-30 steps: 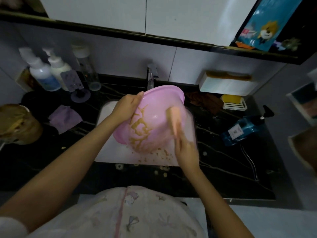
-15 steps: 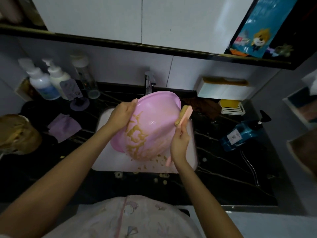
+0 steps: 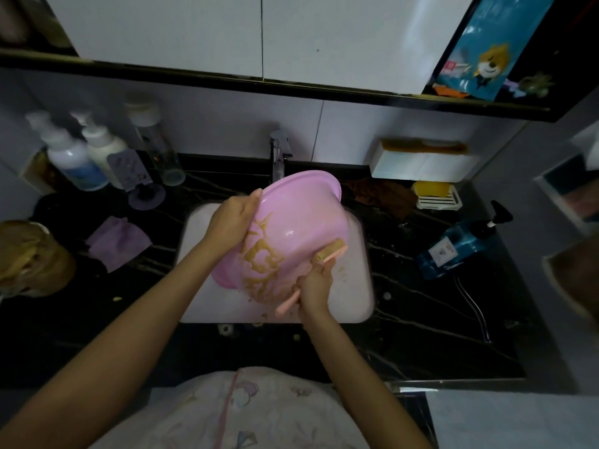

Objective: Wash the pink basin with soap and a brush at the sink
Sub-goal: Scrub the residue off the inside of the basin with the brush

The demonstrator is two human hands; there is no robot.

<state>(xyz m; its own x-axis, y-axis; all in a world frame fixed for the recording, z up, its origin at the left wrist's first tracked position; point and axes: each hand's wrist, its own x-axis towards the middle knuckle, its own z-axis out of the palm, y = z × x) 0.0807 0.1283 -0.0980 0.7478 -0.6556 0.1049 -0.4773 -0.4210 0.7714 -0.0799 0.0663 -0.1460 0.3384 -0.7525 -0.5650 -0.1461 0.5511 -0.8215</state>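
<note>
The pink basin [image 3: 301, 218] is held tilted on its side over the white sink [image 3: 356, 286], its outer bottom facing me and streaked with yellow-brown grime. My left hand [image 3: 231, 218] grips its left rim. My right hand [image 3: 314, 290] holds a pink brush [image 3: 327, 254] by the handle. The brush's bristle head lies against the basin's lower right side. The handle's end sticks out below my fist.
A chrome tap [image 3: 278, 153] stands behind the sink. On the dark counter lie a blue pump bottle [image 3: 460, 247] at the right, a yellow soap on a rack [image 3: 434, 192], a brown cloth [image 3: 382, 194], white pump bottles [image 3: 77, 153] and a purple cloth [image 3: 118, 243] at the left. Crumbs dot the sink's front edge.
My right hand swung the brush from the basin's middle up to its right rim, then down to the lower right side. The basin stays tilted in my left hand.
</note>
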